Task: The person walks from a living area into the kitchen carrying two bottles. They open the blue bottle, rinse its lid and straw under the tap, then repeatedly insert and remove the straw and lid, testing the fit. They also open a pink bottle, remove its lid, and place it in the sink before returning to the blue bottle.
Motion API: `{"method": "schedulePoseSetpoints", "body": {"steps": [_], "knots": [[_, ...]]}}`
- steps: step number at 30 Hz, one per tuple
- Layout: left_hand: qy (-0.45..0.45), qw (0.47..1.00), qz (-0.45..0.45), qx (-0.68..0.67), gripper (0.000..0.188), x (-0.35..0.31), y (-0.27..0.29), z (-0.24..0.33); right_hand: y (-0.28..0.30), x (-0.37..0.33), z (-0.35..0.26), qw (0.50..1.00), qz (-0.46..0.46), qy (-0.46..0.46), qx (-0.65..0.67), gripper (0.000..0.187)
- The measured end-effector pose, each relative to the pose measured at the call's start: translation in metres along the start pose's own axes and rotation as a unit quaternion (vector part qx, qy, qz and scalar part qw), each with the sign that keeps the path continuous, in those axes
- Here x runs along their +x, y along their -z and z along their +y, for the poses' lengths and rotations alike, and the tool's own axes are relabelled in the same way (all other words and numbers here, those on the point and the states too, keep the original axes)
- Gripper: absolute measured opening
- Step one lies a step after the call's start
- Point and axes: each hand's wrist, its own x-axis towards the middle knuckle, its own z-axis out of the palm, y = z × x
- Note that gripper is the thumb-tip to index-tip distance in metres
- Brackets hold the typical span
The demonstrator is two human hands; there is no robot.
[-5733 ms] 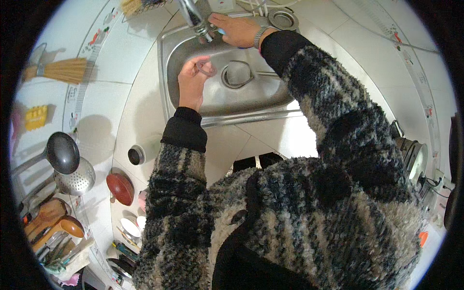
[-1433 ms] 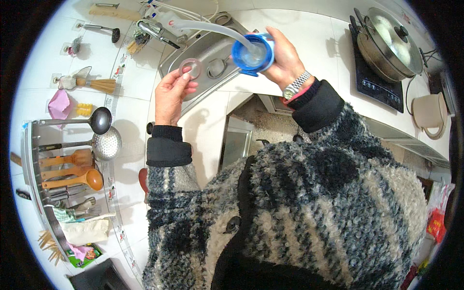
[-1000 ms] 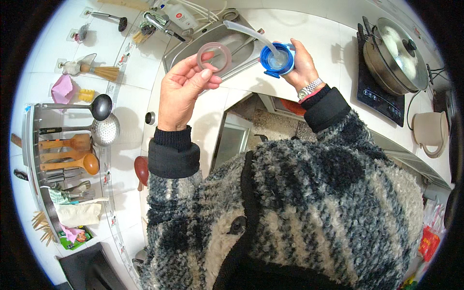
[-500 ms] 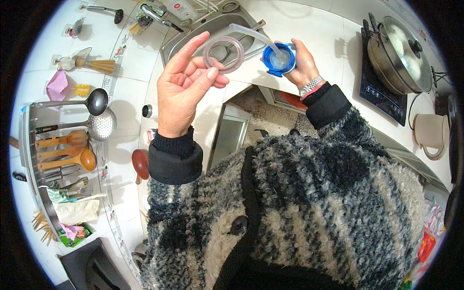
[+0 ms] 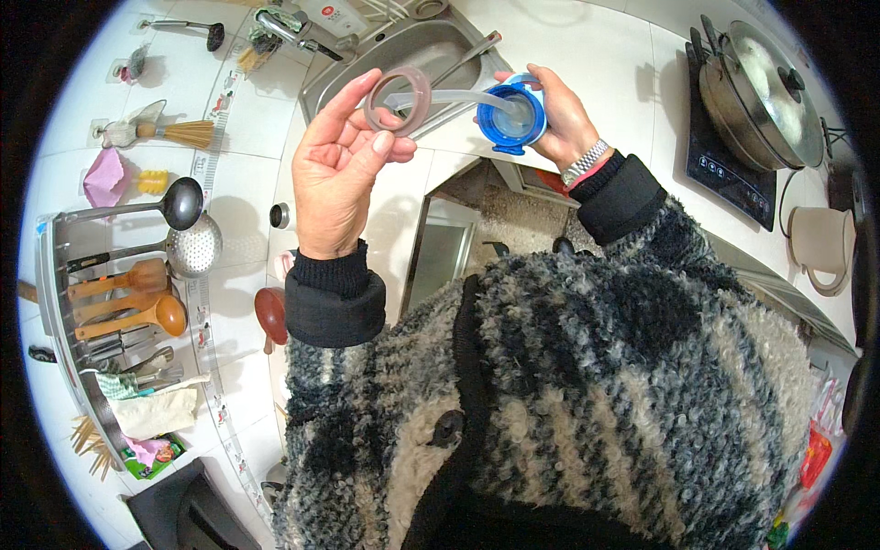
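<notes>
My left hand [image 5: 341, 170] pinches a translucent pinkish sealing ring [image 5: 423, 103] between thumb and fingers, holding it up on edge. Wrapped round a blue bottle lid [image 5: 492, 136], my right hand [image 5: 561, 115] keeps its underside turned toward me and to the left. Out of the lid's middle comes a clear straw tube [image 5: 449, 95], pointing left. The tube's far end shows at the ring's opening; whether it passes through the ring I cannot tell. Both hands are raised above the counter near the sink.
Behind the hands lies a steel sink [image 5: 353, 69] with a tap [image 5: 298, 32]. At the right a lidded pan [image 5: 747, 101] stands on a black induction cooker [image 5: 729, 179], near a beige pitcher [image 5: 816, 246]. Ladles and wooden spoons [image 5: 137, 316] hang on the left wall.
My right hand has moved slightly left and tilted the lid, so the tube now points left to the ring. The left hand has shifted a little left, turning the ring more edge-on.
</notes>
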Motion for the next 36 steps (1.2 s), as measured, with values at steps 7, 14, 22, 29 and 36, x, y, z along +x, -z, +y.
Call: {"method": "schedulePoseSetpoints", "body": {"steps": [7, 14, 22, 29, 36], "knots": [[-0.019, 1.0, 0.01, 0.013, 0.056, -0.001, -0.005, 0.001, -0.012, 0.0, -0.001, 0.999, -0.034, 0.002, -0.015, 0.059], [-0.07, 0.997, 0.02, 0.04, 0.057, -0.004, -0.03, 0.026, -0.033, -0.011, -0.011, 0.987, -0.133, -0.074, 0.054, 0.062], [-0.088, 0.994, -0.004, 0.067, 0.059, -0.002, -0.052, 0.037, -0.042, -0.017, -0.011, 0.983, -0.156, -0.073, 0.06, 0.066], [-0.082, 0.993, -0.015, 0.082, 0.062, -0.002, -0.057, 0.036, -0.041, -0.018, -0.019, 0.99, -0.143, -0.005, 0.01, 0.066], [-0.094, 0.995, -0.011, 0.026, 0.059, 0.004, -0.061, 0.035, -0.038, -0.009, -0.015, 0.985, -0.148, -0.051, 0.074, 0.066]]}}
